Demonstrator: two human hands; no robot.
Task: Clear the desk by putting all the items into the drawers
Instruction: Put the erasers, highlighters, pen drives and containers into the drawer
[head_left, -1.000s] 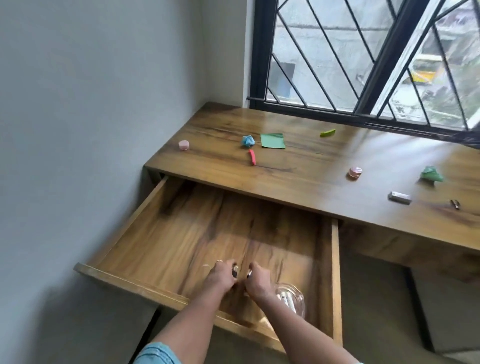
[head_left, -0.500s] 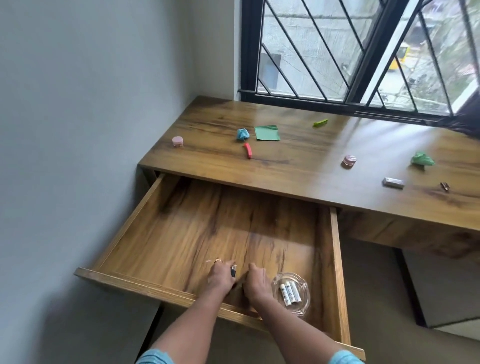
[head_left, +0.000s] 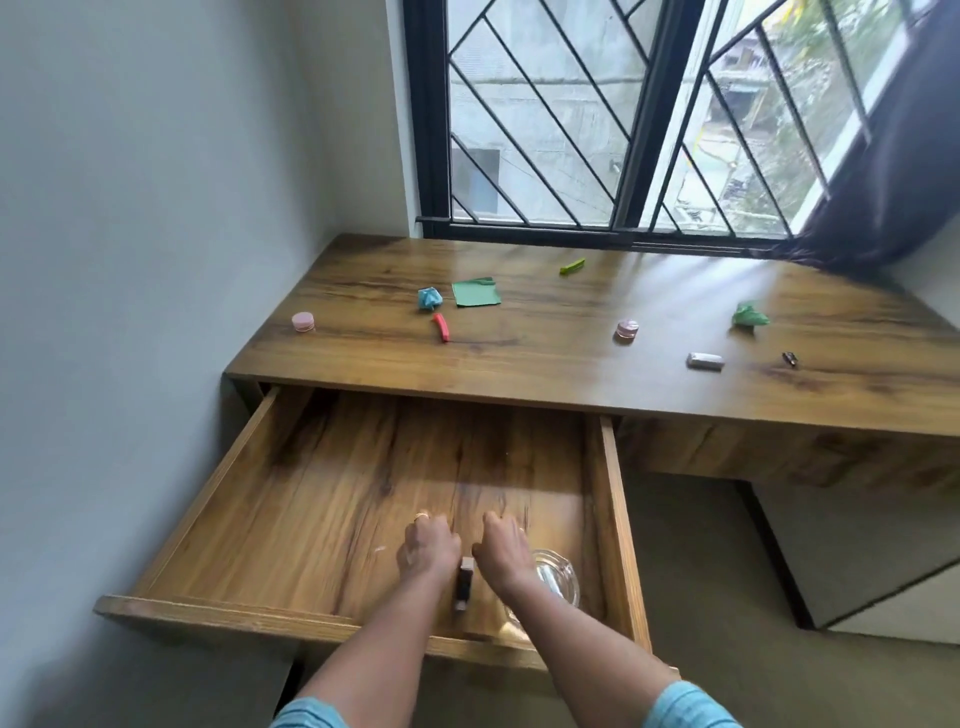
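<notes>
**Desk clearing barely begun: drawer open, most items left on top**

The drawer (head_left: 332, 499) was found pulled fully out beneath the desk (head_left: 519, 364). Two things were seen lying in it near the front edge: a clear glass dish (head_left: 558, 579) at the right corner and a small dark oblong item (head_left: 464, 582) between the two hands; what that item was could not be made out.

The left hand (head_left: 428, 548) and the right hand (head_left: 506, 556) were held low over the drawer floor, just either side of the dark item. Their fingers were curled downward and blurred, and whether anything was gripped could not be told.

Nine items were counted on the desktop: a pink jar (head_left: 303, 321) at the left, a crumpled blue paper (head_left: 429, 299), a green square sheet (head_left: 476, 293), a red clip (head_left: 442, 328), a green clip (head_left: 572, 266) near the window, a second pink jar (head_left: 627, 330), a crumpled green paper (head_left: 749, 315), a silver block (head_left: 705, 361) and a small dark piece (head_left: 789, 358).

The greater part of the work was therefore judged to remain.
</notes>
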